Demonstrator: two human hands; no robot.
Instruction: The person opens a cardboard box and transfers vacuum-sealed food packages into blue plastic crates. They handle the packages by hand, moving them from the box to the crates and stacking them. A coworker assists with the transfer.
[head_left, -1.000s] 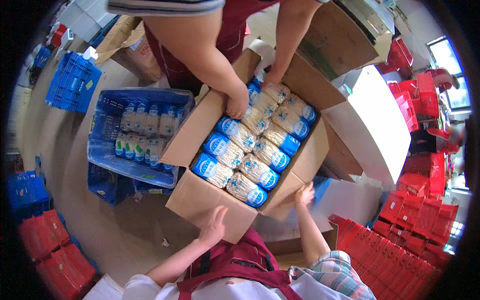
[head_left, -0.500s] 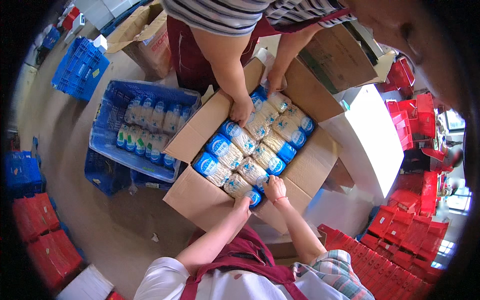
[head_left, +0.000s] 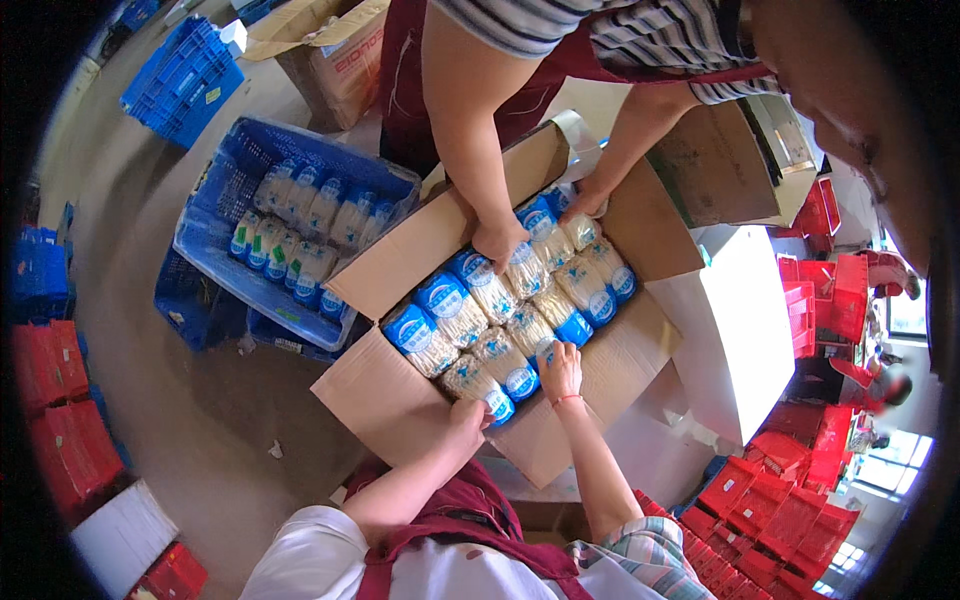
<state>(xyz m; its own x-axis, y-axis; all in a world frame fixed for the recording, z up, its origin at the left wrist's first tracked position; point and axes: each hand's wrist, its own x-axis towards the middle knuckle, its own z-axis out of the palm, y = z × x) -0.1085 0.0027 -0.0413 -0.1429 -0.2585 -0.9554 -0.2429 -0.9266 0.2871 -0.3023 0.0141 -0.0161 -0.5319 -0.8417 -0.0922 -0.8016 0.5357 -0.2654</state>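
Note:
An open cardboard box (head_left: 385,395) holds two rows of clear, blue-ended packs that look like enoki mushrooms. At the row's near end, my left hand (head_left: 468,418) has its fingers curled against the nearest mushroom pack (head_left: 472,382). My right hand (head_left: 561,372) is farther along that row, fingers bent together at the blue end of another mushroom pack (head_left: 553,312); its fingertips are partly hidden. Across the box, a co-worker's hand (head_left: 500,245) presses on packs in the far part. The co-worker's other hand (head_left: 585,200) reaches into the far corner.
A blue crate (head_left: 205,235) with more mushroom packs stands left of the box. Stacked blue crates (head_left: 185,85) and another cardboard box (head_left: 335,70) are behind it. White panels (head_left: 725,335) stand at the right, with red crates (head_left: 790,500) beyond. More red crates (head_left: 75,450) line the left.
The view has shifted slightly. My right hand has moved a little along the row, away from the nearest pack. My left hand has slid slightly left, still at that pack.

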